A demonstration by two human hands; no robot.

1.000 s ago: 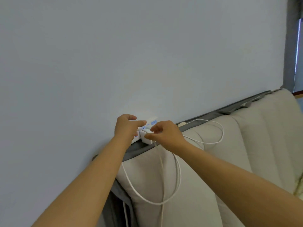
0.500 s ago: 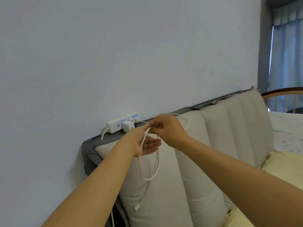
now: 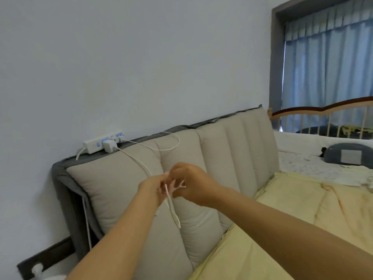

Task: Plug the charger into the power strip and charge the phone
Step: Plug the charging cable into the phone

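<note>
So over on the left, the white power strip (image 3: 101, 142) sits on top of the grey headboard (image 3: 125, 178), right against the wall (image 3: 141, 57). The white charger (image 3: 109, 145) is plugged into it, and its cable (image 3: 139, 163) runs down and to the right across the cushion to the hands. A second white cord (image 3: 169, 145) loops off the strip further right. Both hands meet in front of the headboard: the left hand (image 3: 156, 185) pinches the cable with its fingertips, and the right hand (image 3: 190, 183) is curled around it right beside, the two touching. A loop of cable hangs below them. Can't spot the phone anywhere. On the right there's a yellow blanket (image 3: 292, 219) on the bed, with a blue curtain (image 3: 327, 67) far behind.
</note>
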